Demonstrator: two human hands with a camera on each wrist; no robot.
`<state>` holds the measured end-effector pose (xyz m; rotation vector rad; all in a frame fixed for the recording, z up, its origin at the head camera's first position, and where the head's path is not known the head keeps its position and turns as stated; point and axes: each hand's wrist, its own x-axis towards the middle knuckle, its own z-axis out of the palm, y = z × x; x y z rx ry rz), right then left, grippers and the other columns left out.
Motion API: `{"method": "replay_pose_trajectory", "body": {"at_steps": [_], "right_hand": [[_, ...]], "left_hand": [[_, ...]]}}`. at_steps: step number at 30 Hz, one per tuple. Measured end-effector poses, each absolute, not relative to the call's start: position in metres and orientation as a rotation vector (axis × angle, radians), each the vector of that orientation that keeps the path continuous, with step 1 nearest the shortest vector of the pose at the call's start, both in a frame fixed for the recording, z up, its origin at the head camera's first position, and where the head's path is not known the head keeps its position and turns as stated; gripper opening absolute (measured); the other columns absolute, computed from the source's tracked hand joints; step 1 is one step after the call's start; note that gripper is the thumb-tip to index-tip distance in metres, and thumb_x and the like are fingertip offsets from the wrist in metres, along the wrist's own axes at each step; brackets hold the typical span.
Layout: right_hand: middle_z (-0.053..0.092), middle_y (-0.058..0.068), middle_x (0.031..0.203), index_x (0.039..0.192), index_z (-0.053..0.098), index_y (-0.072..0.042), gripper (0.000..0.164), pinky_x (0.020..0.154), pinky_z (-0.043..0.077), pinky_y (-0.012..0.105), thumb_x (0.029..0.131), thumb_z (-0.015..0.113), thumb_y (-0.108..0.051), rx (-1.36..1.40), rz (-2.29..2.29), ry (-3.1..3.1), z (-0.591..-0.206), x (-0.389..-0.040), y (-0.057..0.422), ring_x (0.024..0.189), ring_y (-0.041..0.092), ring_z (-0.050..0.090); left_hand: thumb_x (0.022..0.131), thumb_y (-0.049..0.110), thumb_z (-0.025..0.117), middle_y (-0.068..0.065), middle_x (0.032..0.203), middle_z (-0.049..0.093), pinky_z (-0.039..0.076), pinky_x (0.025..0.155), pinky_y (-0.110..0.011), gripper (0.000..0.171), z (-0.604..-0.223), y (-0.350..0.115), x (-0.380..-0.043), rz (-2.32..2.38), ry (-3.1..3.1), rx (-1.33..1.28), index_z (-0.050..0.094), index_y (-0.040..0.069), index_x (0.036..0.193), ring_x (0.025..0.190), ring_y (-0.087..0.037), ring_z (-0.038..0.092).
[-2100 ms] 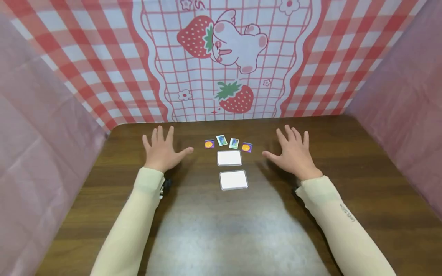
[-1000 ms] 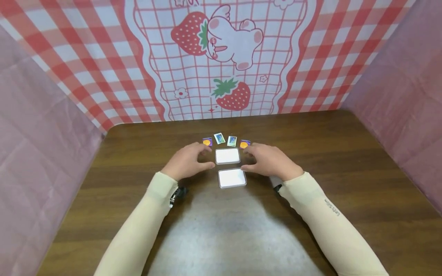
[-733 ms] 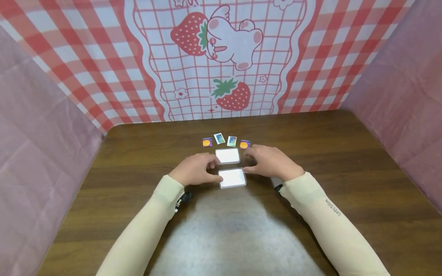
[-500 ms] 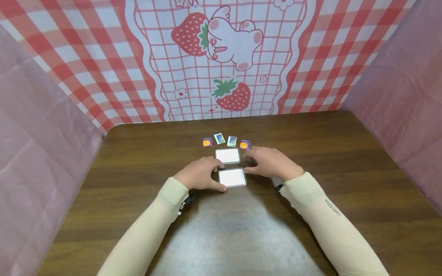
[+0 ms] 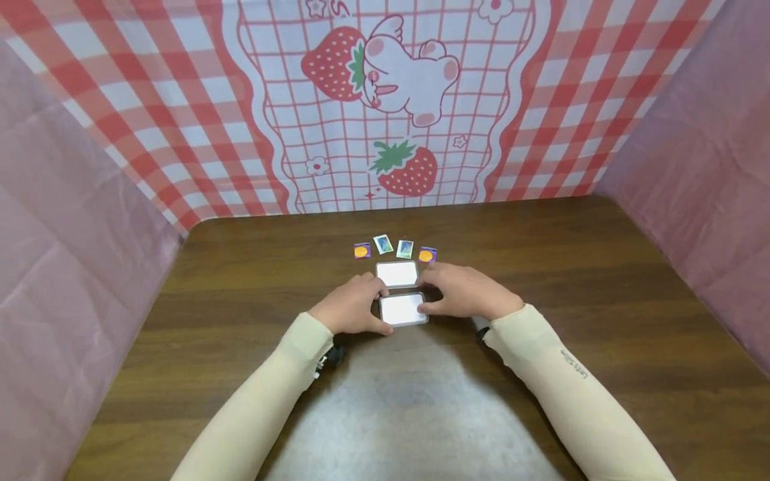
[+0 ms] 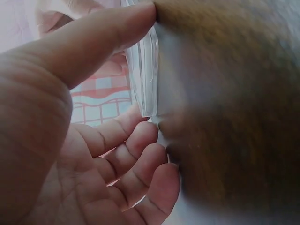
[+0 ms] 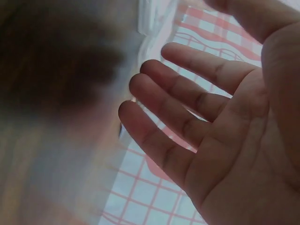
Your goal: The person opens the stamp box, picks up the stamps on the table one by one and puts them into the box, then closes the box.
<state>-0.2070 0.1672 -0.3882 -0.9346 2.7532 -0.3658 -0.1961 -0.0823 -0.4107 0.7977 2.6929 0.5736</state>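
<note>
In the head view a flat clear-rimmed case with a white face lies on the wooden table, behind it a similar case. My left hand spans the left end of the nearer case, thumb at the near edge and index finger at the far edge. The left wrist view shows that case side-on between thumb and index finger, the other fingertips at the tabletop. To the right, my right hand has its thumb by the nearer case and fingertips near the farther one. Its fingers are nearly straight, holding nothing.
Behind the cases lie two purple-and-orange pieces and, between them, two small blue-green picture cards. The table ends at a checked strawberry cloth, with pink curtains at both sides.
Both hands came inward from wide apart. The left then slid nearer and right to the near case's left end. Lately the right shifted slightly left to the cases. The cases stay about in place.
</note>
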Motion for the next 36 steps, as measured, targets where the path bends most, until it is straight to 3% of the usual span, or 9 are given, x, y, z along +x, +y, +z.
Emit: {"method": "replay_pose_trajectory", "body": {"at_steps": [4, 9, 28, 36], "right_hand": [[0.064, 0.006, 0.124, 0.131, 0.067, -0.011, 0.054, 0.088, 0.052, 0.042, 0.089, 0.081, -0.043, -0.953, -0.344, 2.728, -0.392, -0.206, 0.163, 0.105, 0.018, 0.060], [0.062, 0.006, 0.121, 0.132, 0.065, -0.009, 0.061, 0.084, 0.052, 0.039, 0.085, 0.084, -0.044, -0.958, -0.309, 2.735, -0.394, -0.203, 0.160, 0.100, 0.017, 0.057], [0.062, 0.007, 0.119, 0.131, 0.066, -0.009, 0.055, 0.084, 0.053, 0.040, 0.087, 0.085, -0.037, -0.980, -0.269, 2.778, -0.398, -0.200, 0.154, 0.102, 0.018, 0.058], [0.063, 0.007, 0.112, 0.125, 0.067, -0.008, 0.054, 0.075, 0.055, 0.039, 0.082, 0.089, -0.033, -0.963, -0.243, 2.813, -0.400, -0.199, 0.150, 0.091, 0.016, 0.059]], "left_hand": [[0.080, 0.045, 0.088, -0.006, 0.117, 0.059, 0.050, 0.093, -0.039, 0.063, -0.413, -0.084, -0.198, 0.604, 2.702, 0.807, 0.061, 0.009, 0.124, 0.106, -0.021, 0.056], [0.081, 0.043, 0.088, -0.006, 0.118, 0.060, 0.050, 0.093, -0.038, 0.062, -0.414, -0.084, -0.199, 0.633, 2.701, 0.809, 0.061, 0.010, 0.125, 0.107, -0.020, 0.057], [0.080, 0.045, 0.088, -0.006, 0.118, 0.061, 0.050, 0.093, -0.037, 0.064, -0.413, -0.086, -0.199, 0.665, 2.695, 0.716, 0.064, 0.006, 0.125, 0.106, -0.020, 0.057], [0.080, 0.045, 0.088, -0.005, 0.115, 0.060, 0.049, 0.092, -0.037, 0.061, -0.416, -0.086, -0.199, 0.651, 2.695, 0.746, 0.062, 0.007, 0.121, 0.103, -0.021, 0.054]]}}
